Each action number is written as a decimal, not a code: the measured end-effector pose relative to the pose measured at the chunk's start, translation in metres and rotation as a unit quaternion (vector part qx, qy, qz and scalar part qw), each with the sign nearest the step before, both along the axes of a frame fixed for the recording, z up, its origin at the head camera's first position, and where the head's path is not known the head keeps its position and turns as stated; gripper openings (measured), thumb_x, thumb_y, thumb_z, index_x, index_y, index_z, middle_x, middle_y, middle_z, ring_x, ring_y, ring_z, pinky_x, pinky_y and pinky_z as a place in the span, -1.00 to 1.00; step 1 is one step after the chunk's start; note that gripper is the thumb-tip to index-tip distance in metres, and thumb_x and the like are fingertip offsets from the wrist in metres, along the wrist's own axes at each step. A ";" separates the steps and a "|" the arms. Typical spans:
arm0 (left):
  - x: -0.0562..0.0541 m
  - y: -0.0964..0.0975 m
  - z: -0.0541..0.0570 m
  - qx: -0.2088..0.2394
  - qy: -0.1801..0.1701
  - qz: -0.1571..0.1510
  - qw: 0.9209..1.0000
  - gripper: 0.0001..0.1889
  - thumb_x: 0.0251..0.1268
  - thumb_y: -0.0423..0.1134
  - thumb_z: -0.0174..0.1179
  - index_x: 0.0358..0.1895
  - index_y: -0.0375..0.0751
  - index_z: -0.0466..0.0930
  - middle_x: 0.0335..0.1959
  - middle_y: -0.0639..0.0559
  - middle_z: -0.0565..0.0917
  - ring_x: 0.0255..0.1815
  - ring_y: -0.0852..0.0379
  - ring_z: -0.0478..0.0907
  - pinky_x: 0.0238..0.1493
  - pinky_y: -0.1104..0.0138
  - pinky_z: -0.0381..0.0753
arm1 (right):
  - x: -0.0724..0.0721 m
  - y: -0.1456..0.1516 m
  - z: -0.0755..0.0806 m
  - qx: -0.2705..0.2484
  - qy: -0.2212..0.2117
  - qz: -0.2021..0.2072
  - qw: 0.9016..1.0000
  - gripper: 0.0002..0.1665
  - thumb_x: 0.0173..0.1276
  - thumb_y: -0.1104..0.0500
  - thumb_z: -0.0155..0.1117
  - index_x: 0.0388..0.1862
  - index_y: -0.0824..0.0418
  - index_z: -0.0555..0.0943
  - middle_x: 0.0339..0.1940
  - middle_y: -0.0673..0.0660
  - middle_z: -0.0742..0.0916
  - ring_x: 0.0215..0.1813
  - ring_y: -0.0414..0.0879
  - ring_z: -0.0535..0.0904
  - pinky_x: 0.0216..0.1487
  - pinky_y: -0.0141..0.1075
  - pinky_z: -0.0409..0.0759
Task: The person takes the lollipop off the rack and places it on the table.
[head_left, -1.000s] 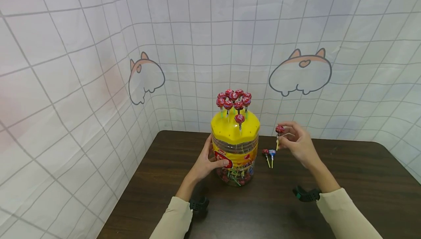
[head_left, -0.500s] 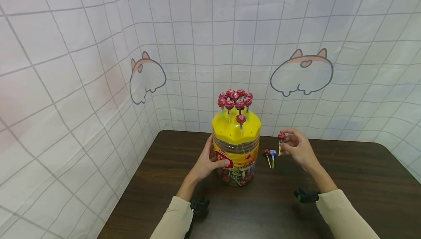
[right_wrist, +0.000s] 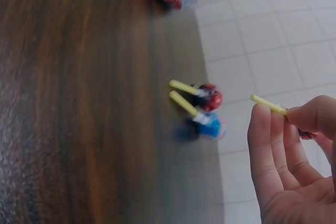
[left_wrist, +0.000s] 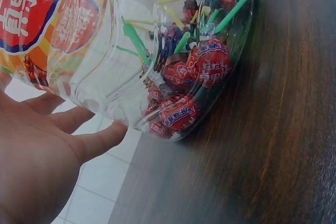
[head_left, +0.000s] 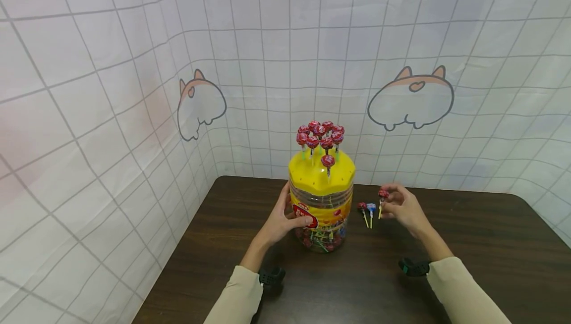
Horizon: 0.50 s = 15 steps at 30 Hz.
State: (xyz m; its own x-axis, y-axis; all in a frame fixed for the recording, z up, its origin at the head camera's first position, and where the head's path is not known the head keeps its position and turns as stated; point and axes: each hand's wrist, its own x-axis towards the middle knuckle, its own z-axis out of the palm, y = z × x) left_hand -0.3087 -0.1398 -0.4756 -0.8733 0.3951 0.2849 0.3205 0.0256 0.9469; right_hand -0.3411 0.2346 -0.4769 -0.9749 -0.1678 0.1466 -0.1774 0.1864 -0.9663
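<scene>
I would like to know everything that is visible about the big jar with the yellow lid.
The jar looks like clear plastic, with a yellow lid and a yellow-and-red label. It stands upright on the brown table. Red lollipops stick up from the lid; more lollipops lie jumbled inside, at the bottom. The left hand holds its side.

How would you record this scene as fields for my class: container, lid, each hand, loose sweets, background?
Container: clear jar with a yellow label, standing on the dark table, lollipops inside
Lid: yellow lid, red-wrapped lollipops standing in it, heads up
Left hand: holds the jar's side
Right hand: pinches a red lollipop with a yellow stick
Loose sweets: one dark red lollipop, one blue lollipop, side by side on the table
Background: white gridded backdrop
</scene>
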 end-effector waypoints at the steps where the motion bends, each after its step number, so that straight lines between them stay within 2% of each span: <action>1: 0.000 0.000 0.000 0.001 0.000 0.000 1.000 0.09 0.22 0.13 0.44 0.64 0.45 -0.20 0.48 -0.04 0.32 0.39 -0.07 0.38 0.40 -0.18 0.46 | -0.001 0.000 -0.002 -0.001 -0.003 0.000 1.000 -0.49 0.41 0.49 0.21 0.29 0.32 0.39 -0.21 0.21 0.59 -0.24 -0.12 0.70 -0.17 -0.11 0.80; 6: 0.001 0.001 0.002 0.001 0.000 -0.001 1.000 0.09 0.22 0.14 0.44 0.64 0.44 -0.20 0.45 -0.07 0.33 0.39 -0.08 0.39 0.41 -0.19 0.45 | -0.004 0.003 -0.010 0.001 -0.022 0.007 1.000 -0.45 0.39 0.50 0.21 0.32 0.36 0.34 -0.24 0.12 0.57 -0.25 -0.16 0.67 -0.14 -0.11 0.80; 12: 0.001 0.001 0.002 -0.004 -0.004 0.005 1.000 0.09 0.21 0.15 0.44 0.63 0.47 -0.20 0.47 -0.05 0.31 0.43 -0.09 0.38 0.44 -0.21 0.39 | -0.008 0.005 -0.019 0.012 -0.046 0.018 0.999 -0.37 0.40 0.50 0.17 0.40 0.45 0.23 -0.20 0.27 0.60 -0.22 -0.11 0.68 -0.13 -0.13 0.80; 15: 0.001 0.001 0.001 -0.003 -0.005 0.004 1.000 0.09 0.21 0.15 0.44 0.63 0.48 -0.20 0.47 -0.05 0.31 0.43 -0.10 0.37 0.45 -0.22 0.38 | -0.010 0.004 -0.023 0.024 -0.058 0.013 0.998 -0.36 0.39 0.52 0.16 0.40 0.44 0.24 -0.20 0.31 0.60 -0.23 -0.12 0.67 -0.14 -0.16 0.79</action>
